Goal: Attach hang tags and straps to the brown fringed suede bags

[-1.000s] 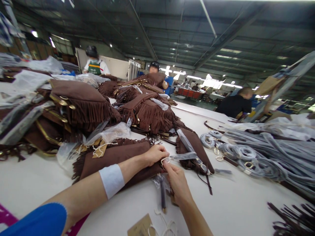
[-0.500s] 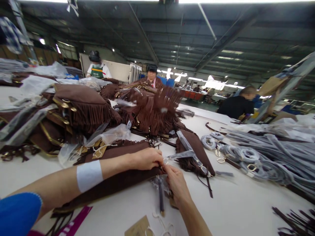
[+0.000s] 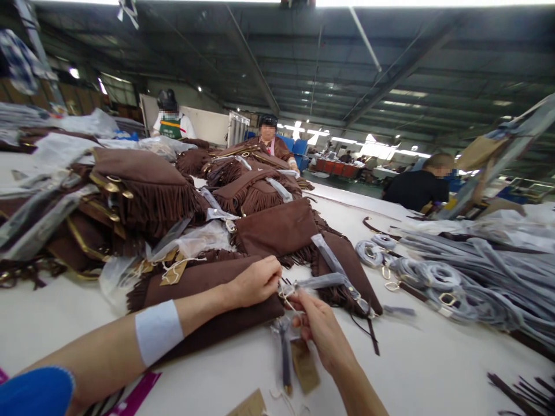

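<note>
A dark brown fringed bag point(image 3: 217, 318) lies on the white table in front of me. My left hand point(image 3: 260, 282) rests over the bag's right end with its fingers curled closed; what is in them is hidden. Right beside it, my right hand point(image 3: 318, 323) pinches a white string point(image 3: 286, 293) at the bag's corner. Below the right hand is a brown card tag point(image 3: 305, 365). Next to that tag lies a plastic-wrapped strap piece point(image 3: 284, 352). Another tag point(image 3: 249, 404) lies at the near edge of view.
Brown fringed bags point(image 3: 143, 179) are heaped at left, and one bag point(image 3: 277, 228) lies just beyond my hands. Plastic-wrapped straps point(image 3: 459, 283) with metal rings are piled at right. Co-workers sit across the table point(image 3: 433, 346), one person point(image 3: 271, 144) behind the heap.
The blurred fringed bag beyond my hands has come down flat on the table. My hands have parted slightly, the white string now shows between them, and the tag beneath is more exposed.
</note>
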The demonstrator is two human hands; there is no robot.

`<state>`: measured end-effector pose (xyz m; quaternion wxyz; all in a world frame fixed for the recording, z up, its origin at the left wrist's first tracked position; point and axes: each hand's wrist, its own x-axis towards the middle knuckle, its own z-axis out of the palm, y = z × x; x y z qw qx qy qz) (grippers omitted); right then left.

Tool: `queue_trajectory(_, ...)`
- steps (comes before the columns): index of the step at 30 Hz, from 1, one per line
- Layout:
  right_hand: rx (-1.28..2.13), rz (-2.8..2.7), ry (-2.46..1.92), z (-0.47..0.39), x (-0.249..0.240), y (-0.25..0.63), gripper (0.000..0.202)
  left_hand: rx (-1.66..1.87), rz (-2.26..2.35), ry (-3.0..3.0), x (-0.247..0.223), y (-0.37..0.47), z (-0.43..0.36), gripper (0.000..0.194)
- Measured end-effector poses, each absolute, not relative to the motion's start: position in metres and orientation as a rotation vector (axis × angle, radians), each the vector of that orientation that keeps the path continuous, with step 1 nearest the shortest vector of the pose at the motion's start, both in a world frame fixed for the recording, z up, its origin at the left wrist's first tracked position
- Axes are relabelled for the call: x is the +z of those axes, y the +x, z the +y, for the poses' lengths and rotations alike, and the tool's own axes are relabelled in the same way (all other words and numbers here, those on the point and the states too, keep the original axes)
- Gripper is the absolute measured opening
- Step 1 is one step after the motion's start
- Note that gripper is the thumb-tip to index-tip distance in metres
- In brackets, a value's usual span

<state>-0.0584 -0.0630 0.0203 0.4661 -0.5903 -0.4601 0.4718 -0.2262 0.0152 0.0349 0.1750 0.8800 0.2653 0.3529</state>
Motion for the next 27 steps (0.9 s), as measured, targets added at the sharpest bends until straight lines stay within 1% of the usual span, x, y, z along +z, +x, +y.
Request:
queue_trajectory(2,1.074,-1.167,-1.45,-0.063,0.024,-0.058,0.047,1.126,0.788,2.333,0.037,-0.228,0.017,0.015)
queue_trajectory(4,0.998,-1.211,-1.437,-0.063,0.026,-0.06,0.041,1.175,0.787,2.216,0.038,-0.229,0.016,0.014)
queue_trajectory(8,0.871,-1.302,-1.387,-0.063,0.025,-0.068,0.035,1.139,0.693,2.122,0.04,-0.226,0.011,0.012)
queue_trajectory(13,0.719,-1.384,-1.347,-0.064,0.024,-0.072,0.024,1.165,0.656,2.187,0.044,-0.22,0.002,0.01)
queue_trajectory(18,0.699,-1.395,-1.333,-0.063,0.022,-0.07,0.028,1.074,0.621,2.047,0.042,-0.218,0.0,0.009)
queue_trajectory(22,0.715,-1.376,-1.31,-0.062,0.021,-0.07,0.03,1.07,0.636,1.982,0.04,-0.218,0.001,0.007)
queue_trajectory(27,0.751,-1.376,-1.277,-0.062,0.021,-0.071,0.028,1.046,0.631,1.973,0.042,-0.218,-0.001,0.007)
